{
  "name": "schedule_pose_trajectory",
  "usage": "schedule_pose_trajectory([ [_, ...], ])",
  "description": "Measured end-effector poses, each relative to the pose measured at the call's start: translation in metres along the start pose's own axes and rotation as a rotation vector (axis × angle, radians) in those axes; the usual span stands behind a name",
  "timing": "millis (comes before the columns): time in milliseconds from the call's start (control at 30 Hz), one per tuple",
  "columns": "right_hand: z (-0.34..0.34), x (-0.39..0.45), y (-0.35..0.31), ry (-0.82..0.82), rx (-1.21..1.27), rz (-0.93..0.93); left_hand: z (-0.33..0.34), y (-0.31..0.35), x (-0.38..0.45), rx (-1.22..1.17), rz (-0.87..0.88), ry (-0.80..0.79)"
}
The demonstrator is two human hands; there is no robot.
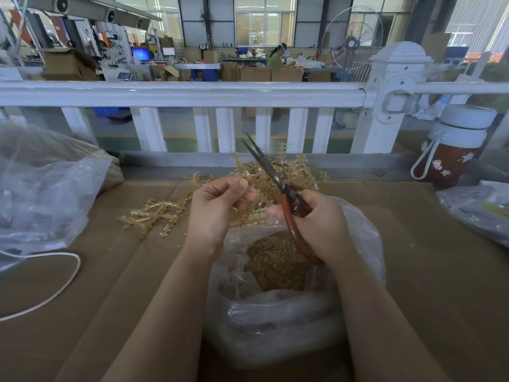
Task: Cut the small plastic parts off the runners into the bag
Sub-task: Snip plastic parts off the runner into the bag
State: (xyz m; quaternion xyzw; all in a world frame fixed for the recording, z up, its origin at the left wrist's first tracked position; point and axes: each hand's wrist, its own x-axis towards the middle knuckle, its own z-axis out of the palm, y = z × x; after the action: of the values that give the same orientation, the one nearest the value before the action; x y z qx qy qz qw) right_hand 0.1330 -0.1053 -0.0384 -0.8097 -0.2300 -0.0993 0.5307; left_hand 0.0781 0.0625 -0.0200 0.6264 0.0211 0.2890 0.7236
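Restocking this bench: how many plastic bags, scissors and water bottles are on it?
Plastic bags: 3, front bag, left bag, right bag
Scissors: 1, held in the right hand
Water bottles: 1
Total: 5

Matt brown cardboard (413, 244) covers the table. On it, a glossy, crinkled clear plastic bag (278, 321); beyond the bag, translucent amber plastic runners (154, 216). Scissors (275, 177): dark dull metal blades, smooth reddish handles.

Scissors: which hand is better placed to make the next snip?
Right. The right hand already grips the scissors, blades parted above the bag; the left hand pinches a runner.
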Motion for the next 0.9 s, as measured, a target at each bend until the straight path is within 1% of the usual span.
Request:
schedule_pose_trajectory([
  [133,-0.001,0.003,-0.002,-0.035,0.148,0.031,0.002,0.001,0.000,0.018,-0.019,-0.022],
  [433,-0.001,0.003,-0.007,-0.146,0.255,0.046,0.006,0.001,-0.003,0.075,0.018,-0.100],
  [567,0.002,0.004,-0.009,-0.188,0.224,0.094,0.008,0.001,-0.006,0.119,0.022,-0.131],
  [667,0.001,0.003,-0.008,-0.137,0.306,0.143,0.008,0.003,-0.007,0.048,-0.020,-0.086],
  [733,-0.004,0.002,-0.006,-0.110,0.448,0.194,0.004,0.004,-0.004,0.020,-0.039,-0.014],
  [800,-0.010,0.001,-0.004,-0.092,0.603,0.212,0.000,0.004,-0.001,-0.030,-0.111,0.037],
  [833,-0.012,0.001,-0.004,-0.084,0.658,0.203,-0.002,0.005,0.000,-0.079,-0.173,0.033],
  [900,-0.013,0.001,-0.003,-0.078,0.712,0.173,-0.003,0.005,0.000,-0.183,-0.294,-0.043],
])
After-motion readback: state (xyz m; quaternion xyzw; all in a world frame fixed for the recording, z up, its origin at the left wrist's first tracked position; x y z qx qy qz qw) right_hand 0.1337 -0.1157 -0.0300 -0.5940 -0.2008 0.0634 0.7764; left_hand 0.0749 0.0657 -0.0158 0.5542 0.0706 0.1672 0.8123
